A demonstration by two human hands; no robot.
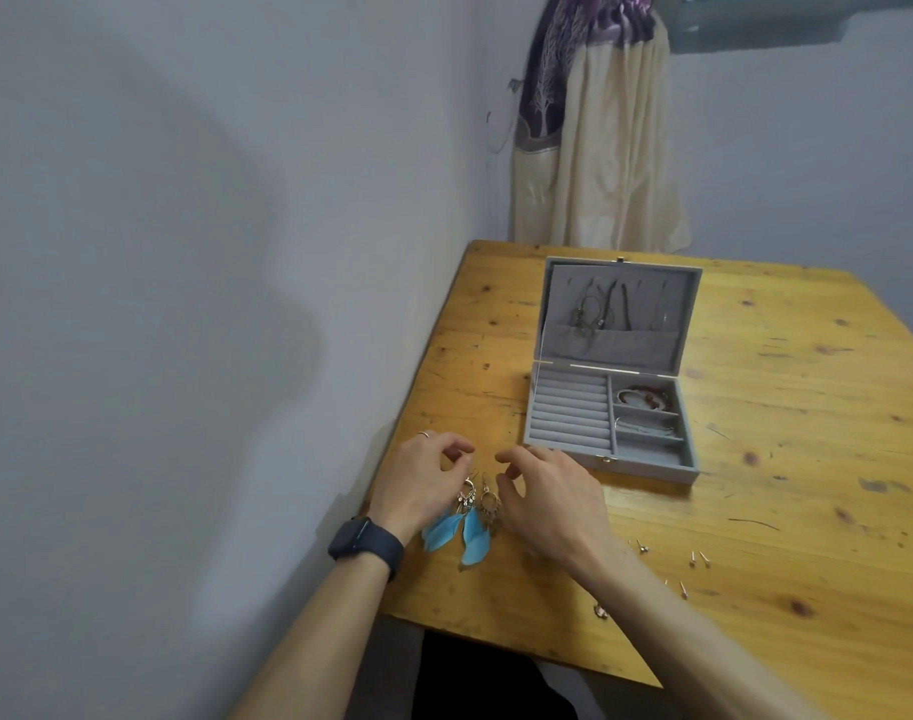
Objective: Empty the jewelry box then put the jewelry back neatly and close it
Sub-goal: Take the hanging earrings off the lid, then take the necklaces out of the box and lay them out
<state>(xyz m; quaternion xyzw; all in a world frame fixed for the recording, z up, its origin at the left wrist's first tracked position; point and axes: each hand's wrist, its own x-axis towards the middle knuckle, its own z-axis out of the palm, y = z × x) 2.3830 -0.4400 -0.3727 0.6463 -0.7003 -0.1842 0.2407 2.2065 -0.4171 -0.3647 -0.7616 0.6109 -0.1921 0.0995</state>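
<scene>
The grey jewelry box [563,423] stands open on the wooden table [787,459], its lid upright. Necklaces [594,309] hang inside the lid. A reddish bracelet [644,400] lies in the back right compartment and thin pieces [646,428] in the one in front of it; the ring rolls on the left are bare. Two blue feather earrings [462,530] lie on the table by the front left corner. My left hand [423,480] pinches the hook of the left earring. My right hand [553,496] hovers beside the right earring, fingers loosely curled, holding nothing.
Several small stud earrings [698,558] are scattered on the table near the front edge, right of my right forearm. A wall runs close along the table's left side. A curtain [594,148] hangs behind the far edge. A dark watch [366,545] is on my left wrist.
</scene>
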